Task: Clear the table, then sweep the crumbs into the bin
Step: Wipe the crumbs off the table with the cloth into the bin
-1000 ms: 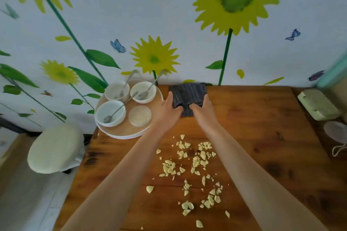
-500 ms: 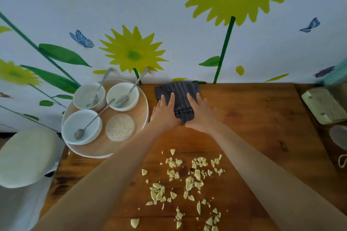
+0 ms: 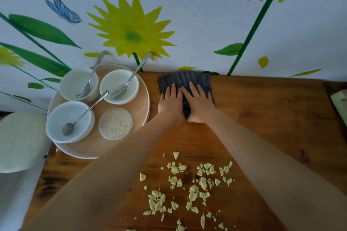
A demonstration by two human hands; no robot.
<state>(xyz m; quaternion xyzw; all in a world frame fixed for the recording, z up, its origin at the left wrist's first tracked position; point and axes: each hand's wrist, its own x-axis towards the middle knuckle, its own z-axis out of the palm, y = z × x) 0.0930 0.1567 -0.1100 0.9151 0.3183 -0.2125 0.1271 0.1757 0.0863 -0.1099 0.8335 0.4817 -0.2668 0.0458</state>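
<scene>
1. The wooden table (image 3: 262,118) stands against a wall painted with sunflowers. It carries the tray at its left, the cloth at its far edge and the crumbs near the person.
2. The round wooden tray (image 3: 146,103) holds three white bowls (image 3: 69,120), each with a metal spoon (image 3: 84,112) leaning in it, and one small dish of pale grains (image 3: 116,124). The bowls look otherwise empty. I think the tray must be lifted level by its rim, because the spoons can slide out.
3. The dark ribbed cloth (image 3: 187,78) lies flat at the far edge, touching the wall. It looks soft and light, so it will bunch easily; I would grip it by the near edge or gather it in the middle.
4. The left hand (image 3: 170,102) and the right hand (image 3: 200,104) press side by side on the cloth, with straight fingers laid close together, holding nothing.
5. The pale crumbs (image 3: 187,189) lie scattered between the forearms, well apart from the cloth. They look thin, brittle and light, so a slow sweep seems safer. No bin is clearly visible.
</scene>
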